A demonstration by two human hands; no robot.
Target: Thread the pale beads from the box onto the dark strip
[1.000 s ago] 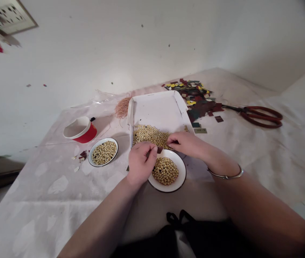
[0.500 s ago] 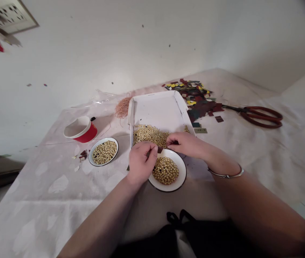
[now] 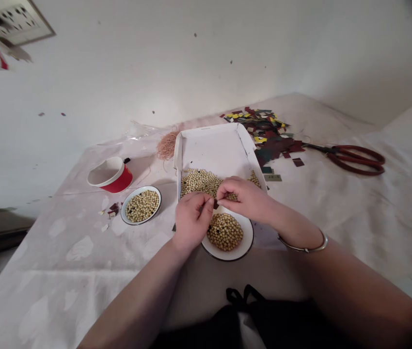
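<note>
My left hand pinches a small dark red chip between thumb and fingertips. The fingertips of my right hand are pressed together right beside that chip; what they hold, if anything, is too small to make out. Below both hands sits a white dish with a dark rim, holding a heap of pale, round bean-like beads with a few dark ones. Behind the hands, more of these beads lie in the near end of a white box lid, partly hidden by my right hand.
Left of the lid are a smaller dish of beads, a red and white paper cup and a tangle of pinkish thread. Coloured chips and red-handled scissors lie to the right. A wall rises behind the table.
My right hand has moved left, bringing its fingertips up to the chip and my left hand. My left hand keeps its pinch almost in place.
</note>
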